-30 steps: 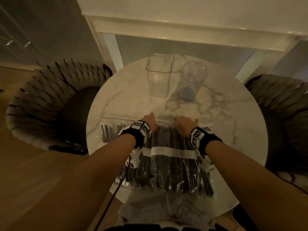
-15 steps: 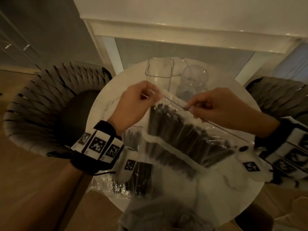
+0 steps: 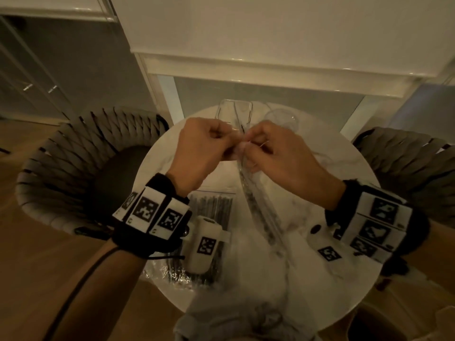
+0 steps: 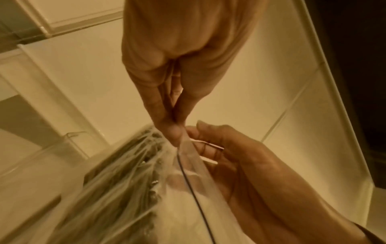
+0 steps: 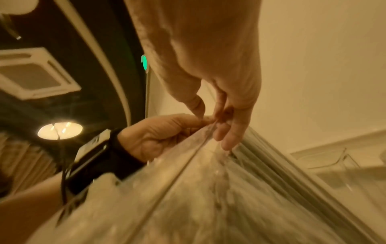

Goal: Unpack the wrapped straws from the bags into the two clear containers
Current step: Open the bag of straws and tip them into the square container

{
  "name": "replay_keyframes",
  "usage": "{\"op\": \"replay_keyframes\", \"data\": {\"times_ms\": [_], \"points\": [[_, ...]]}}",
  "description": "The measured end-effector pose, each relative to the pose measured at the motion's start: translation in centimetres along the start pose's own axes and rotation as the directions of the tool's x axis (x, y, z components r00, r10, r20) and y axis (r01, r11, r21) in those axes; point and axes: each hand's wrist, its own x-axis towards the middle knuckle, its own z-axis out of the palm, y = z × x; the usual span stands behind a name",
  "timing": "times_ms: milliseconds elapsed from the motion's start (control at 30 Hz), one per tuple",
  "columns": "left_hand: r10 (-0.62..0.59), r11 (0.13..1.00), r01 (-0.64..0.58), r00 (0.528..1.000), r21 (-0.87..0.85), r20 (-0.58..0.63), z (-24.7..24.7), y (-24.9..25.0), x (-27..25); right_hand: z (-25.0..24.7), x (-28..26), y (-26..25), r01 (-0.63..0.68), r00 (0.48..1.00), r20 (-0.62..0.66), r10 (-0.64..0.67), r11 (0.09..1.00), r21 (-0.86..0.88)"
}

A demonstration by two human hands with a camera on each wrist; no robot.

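Above the round marble table (image 3: 320, 183) I hold up a clear bag of dark wrapped straws (image 3: 258, 212), seen edge-on. My left hand (image 3: 204, 148) and my right hand (image 3: 266, 151) meet at its top edge, each pinching one side of the zip strip (image 4: 183, 148). The straws (image 4: 125, 165) inside hang down towards me. A second bag of straws (image 3: 211, 207) lies flat on the table under my left wrist. Behind my hands stand a square clear container (image 3: 234, 112) and a round clear container (image 3: 283, 119), both partly hidden.
Woven chairs stand to the left (image 3: 73, 163) and right (image 3: 406, 163) of the table. A white counter (image 3: 270, 72) runs behind it. A cable (image 3: 81, 286) trails from my left wrist band.
I have lifted the top bag off the table and turned it edge-on. Both hands came together at the middle of its top edge, from holding it wide apart.
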Motion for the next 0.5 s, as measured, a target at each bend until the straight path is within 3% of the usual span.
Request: {"op": "replay_keyframes", "data": {"times_ms": [100, 367, 433, 500], "points": [[-0.023, 0.995, 0.026, 0.999, -0.094, 0.032, 0.3, -0.2, -0.5, 0.4, 0.3, -0.6, -0.163, 0.984, -0.024, 0.176, 0.951, 0.261], [-0.14, 0.936, 0.2, 0.967, -0.29, 0.214, 0.5, -1.1, -0.9, 0.2, 1.0, 0.2, -0.213, 0.97, -0.033, 0.243, 0.902, 0.375], [-0.175, 0.935, 0.22, 0.969, -0.277, 0.177, 0.7, -1.0, -0.8, 0.1, 1.1, 0.4, -0.199, 0.974, -0.025, 0.225, 0.901, 0.387], [-0.185, 0.948, 0.189, 0.982, -0.255, 0.04, 0.6, -1.2, -0.3, 0.1, 1.1, 0.6, -0.182, 0.976, -0.049, 0.213, 0.915, 0.36]]}}
